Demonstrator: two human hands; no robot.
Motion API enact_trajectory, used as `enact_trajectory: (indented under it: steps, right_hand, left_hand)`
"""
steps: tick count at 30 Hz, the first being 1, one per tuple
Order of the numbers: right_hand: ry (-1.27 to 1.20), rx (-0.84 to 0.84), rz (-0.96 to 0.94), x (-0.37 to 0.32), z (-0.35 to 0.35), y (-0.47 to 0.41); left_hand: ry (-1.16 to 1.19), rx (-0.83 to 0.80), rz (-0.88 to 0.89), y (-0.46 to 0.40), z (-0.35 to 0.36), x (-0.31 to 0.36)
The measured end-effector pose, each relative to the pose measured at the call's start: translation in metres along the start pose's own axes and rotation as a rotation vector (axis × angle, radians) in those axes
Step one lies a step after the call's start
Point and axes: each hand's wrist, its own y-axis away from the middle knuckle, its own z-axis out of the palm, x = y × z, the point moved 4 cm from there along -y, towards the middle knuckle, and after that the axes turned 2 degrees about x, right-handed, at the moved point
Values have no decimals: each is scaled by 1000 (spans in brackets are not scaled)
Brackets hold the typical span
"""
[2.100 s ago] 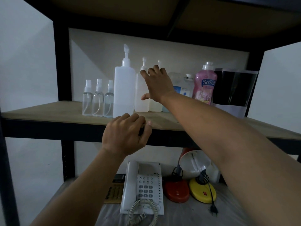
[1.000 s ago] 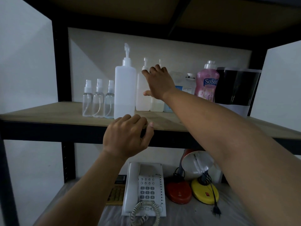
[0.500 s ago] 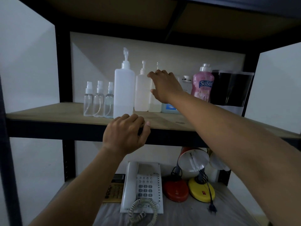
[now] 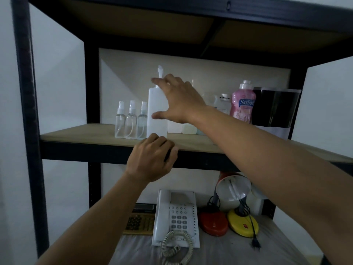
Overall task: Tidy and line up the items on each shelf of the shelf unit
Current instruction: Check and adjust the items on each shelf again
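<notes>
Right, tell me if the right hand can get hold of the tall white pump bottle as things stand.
Probably yes. The right hand is open, spread just in front of the tall pump bottle, with nothing between them. The small spray bottles stand to one side, leaving the near face free.

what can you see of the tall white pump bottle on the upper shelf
The tall white pump bottle is a squarish, translucent white plastic bottle with a slim pump head on top. It stands upright on the wooden shelf, close beside three small clear spray bottles on one side and shorter white bottles on the other. It is the tallest in the row. The right hand is spread open in front of its shoulder; actual contact is unclear because of blur. No label shows.
</notes>
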Motion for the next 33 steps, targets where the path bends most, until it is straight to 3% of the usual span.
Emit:
enact_trajectory:
  steps: [5, 24, 33]
  right_hand:
    - [132, -30, 26, -15, 15, -6]
    - [151, -47, 63, 4, 42, -16]
    - [193, -35, 31, 12, 66, -35]
  left_hand:
    - [-43, 37, 10, 8, -14, -19]
    - [-123, 99, -18, 12, -9, -36]
    - [-146, 225, 15, 13, -9, -34]
